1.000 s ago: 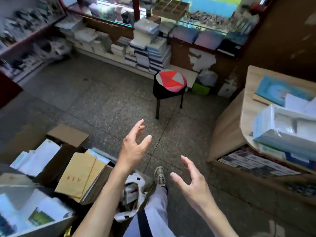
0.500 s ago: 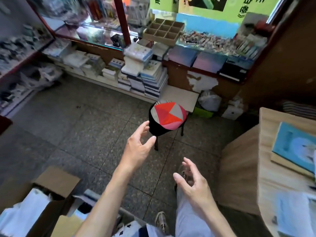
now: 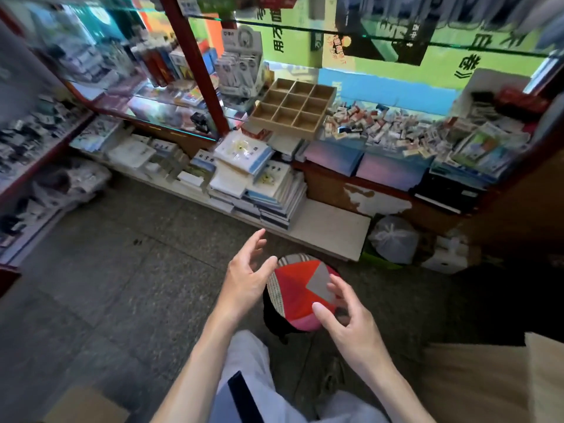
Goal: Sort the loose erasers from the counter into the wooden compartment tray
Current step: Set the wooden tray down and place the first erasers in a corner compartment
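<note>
Left hand: the left hand [image 3: 244,277] is raised in mid-air above the floor, just left of the stool; its fingers [image 3: 254,239] are spread and gently bent, holding nothing.
Right hand: the right hand [image 3: 351,322] is held in front of the stool's right edge, palm turned inward; its fingers [image 3: 338,283] are loosely curved and apart, thumb extended, holding nothing.
Wooden compartment tray: the wooden compartment tray [image 3: 317,129], a three-by-three grid, sits tilted on the glass surface [image 3: 158,120], its near edge resting on stacked goods; the visible compartments show only bare wood.
Erasers: the loose erasers [image 3: 375,123] lie in a dense heap on the surface just right of the tray, well apart from both hands; single pieces are too blurred to tell apart.
Stool: a round stool [image 3: 300,288] with a red, grey and pink patchwork cushion stands on the floor between the two hands as seen from above.
Notebooks: stacks of notebooks [image 3: 259,184] rest on a low white ledge below the tray.
Bag: a white plastic bag [image 3: 393,239] lies on the floor to the right of the ledge.
Floor: grey speckled tiles [image 3: 116,270] fill the left half of the view.
Legs: light trousers [image 3: 244,361] appear at the bottom edge between the forearms.
</note>
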Motion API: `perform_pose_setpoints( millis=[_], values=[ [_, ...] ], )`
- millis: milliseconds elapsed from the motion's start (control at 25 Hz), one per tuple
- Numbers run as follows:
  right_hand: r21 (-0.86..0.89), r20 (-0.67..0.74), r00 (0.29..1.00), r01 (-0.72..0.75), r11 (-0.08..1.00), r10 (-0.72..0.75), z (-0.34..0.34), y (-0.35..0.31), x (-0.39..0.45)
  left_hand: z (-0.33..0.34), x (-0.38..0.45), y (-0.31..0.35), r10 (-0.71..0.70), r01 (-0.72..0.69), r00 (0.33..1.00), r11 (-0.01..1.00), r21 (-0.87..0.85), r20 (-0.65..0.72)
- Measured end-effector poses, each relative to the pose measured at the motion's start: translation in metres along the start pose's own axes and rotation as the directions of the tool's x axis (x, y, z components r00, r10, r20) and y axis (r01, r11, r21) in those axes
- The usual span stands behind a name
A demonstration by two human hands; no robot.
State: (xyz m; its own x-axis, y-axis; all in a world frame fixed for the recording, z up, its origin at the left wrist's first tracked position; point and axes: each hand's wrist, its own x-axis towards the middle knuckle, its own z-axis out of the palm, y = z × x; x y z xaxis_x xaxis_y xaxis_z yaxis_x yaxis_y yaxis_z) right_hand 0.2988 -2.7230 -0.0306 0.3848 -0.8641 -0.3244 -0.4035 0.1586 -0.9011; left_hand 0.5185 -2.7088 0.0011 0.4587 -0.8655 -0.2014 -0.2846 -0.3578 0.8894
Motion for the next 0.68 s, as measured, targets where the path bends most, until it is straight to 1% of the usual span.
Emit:
perform_pose_setpoints(
  millis=[160, 240, 320, 400, 520, 680],
  values=[
    [0.074, -0.046, 0.997, -0.066, 0.995, 0.070, 0.012, -0.010, 0.088, -0.002, 0.105, 0.004, -0.021, 0.022, 0.998, 1.000, -0.020, 0.058],
    [0.096, -0.091, 0.988, -0.113, 0.989, 0.122, 0.028, -0.013, 0.136, -0.003, 0.172, -0.004, -0.014, 0.016, 0.993, 1.000, -0.016, 0.113],
    [0.101, -0.103, 0.978, -0.173, 0.980, 0.184, 0.050, -0.022, 0.187, -0.009, 0.239, -0.016, -0.006, 0.006, 0.984, 1.000, 0.001, 0.179],
    [0.074, -0.140, 0.958, -0.241, 0.968, 0.249, 0.070, -0.034, 0.235, -0.018, 0.302, -0.028, -0.019, 0.009, 0.961, 0.999, 0.039, 0.275],
    [0.039, -0.198, 0.938, -0.282, 0.959, 0.284, 0.090, -0.060, 0.291, -0.032, 0.382, -0.036, -0.001, -0.042, 0.921, 0.994, 0.102, 0.390],
    [0.067, -0.258, 0.909, -0.321, 0.945, 0.327, 0.094, -0.075, 0.345, -0.029, 0.464, -0.032, 0.004, -0.076, 0.884, 0.988, 0.136, 0.467]
  ],
)
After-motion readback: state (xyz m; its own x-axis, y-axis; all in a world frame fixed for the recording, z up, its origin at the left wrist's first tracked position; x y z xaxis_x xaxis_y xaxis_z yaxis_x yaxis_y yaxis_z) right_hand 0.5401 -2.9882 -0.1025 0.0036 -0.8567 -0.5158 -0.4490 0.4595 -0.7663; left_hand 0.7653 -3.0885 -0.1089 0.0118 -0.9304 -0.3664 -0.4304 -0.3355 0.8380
